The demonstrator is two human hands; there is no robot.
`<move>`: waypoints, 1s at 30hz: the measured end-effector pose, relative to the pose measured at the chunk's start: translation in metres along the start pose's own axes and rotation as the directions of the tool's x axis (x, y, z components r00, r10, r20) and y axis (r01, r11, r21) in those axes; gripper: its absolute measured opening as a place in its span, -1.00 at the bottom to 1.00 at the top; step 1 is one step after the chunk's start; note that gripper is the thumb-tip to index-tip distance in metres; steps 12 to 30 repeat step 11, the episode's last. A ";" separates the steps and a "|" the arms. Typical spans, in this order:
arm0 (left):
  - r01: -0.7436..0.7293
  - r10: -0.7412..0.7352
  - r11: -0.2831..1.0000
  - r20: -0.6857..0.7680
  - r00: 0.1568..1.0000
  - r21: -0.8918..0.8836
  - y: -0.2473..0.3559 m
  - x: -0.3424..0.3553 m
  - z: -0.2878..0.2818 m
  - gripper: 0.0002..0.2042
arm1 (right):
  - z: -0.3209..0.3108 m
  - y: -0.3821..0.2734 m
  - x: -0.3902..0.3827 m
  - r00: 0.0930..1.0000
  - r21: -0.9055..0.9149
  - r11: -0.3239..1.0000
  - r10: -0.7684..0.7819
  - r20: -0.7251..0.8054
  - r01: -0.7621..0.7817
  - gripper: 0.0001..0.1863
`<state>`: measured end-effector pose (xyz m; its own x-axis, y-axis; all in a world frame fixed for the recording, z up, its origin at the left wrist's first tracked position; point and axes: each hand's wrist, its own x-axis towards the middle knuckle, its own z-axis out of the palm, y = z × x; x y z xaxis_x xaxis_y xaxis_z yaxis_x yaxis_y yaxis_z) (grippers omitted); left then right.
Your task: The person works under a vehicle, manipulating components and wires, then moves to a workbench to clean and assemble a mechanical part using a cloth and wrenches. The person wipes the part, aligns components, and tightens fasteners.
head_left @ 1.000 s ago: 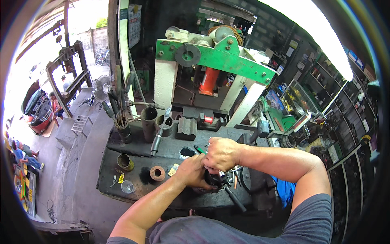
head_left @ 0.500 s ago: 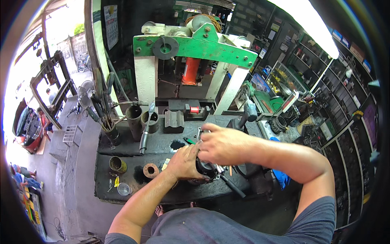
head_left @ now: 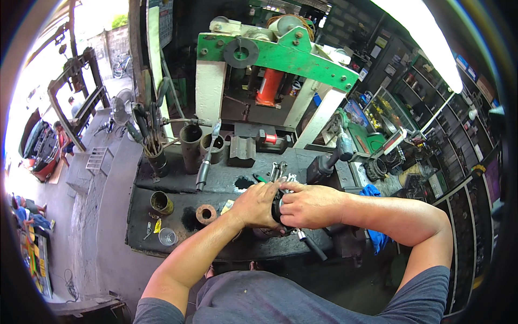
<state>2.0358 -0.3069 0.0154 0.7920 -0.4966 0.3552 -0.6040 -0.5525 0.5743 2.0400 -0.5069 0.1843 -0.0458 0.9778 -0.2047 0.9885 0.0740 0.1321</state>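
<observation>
At the near edge of the bench a dark cylindrical part point(head_left: 277, 208) is largely hidden by my hands. My left hand point(head_left: 258, 206) is wrapped round its left side. Curled against its top and right side, my right hand point(head_left: 308, 206) has its fingers closed; what they grip, if anything, is hidden. Below the right hand a bar tool with a black handle point(head_left: 313, 247) slants out to the right. Several wrenches point(head_left: 278, 169) lie just beyond my hands. A cordless impact driver point(head_left: 330, 161) stands to their right.
Left on the bench are a rusty ring point(head_left: 206, 214), a clear plastic cup point(head_left: 168, 236), an open can point(head_left: 161, 202) and a ratchet-like tool point(head_left: 204, 169) leaning on a metal tube. Behind rises a green and white press frame point(head_left: 280, 54). A blue cloth point(head_left: 376, 240) hangs at right.
My right hand has come down from above the part to its side, close against my left hand. The wrenches beyond show more. The whole view has shifted slightly.
</observation>
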 end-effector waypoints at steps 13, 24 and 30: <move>0.024 -0.026 0.999 0.088 0.996 0.020 0.000 0.001 -0.003 0.45 | -0.014 -0.007 0.011 0.962 0.018 0.992 0.118 0.245 -0.127 -0.89; 0.024 -0.026 0.999 0.088 0.996 0.020 0.000 0.001 -0.003 0.45 | -0.014 -0.007 0.011 0.962 0.018 0.992 0.118 0.245 -0.127 -0.89; 0.024 -0.026 0.999 0.088 0.996 0.020 0.000 0.001 -0.003 0.45 | -0.014 -0.007 0.011 0.962 0.018 0.992 0.118 0.245 -0.127 -0.89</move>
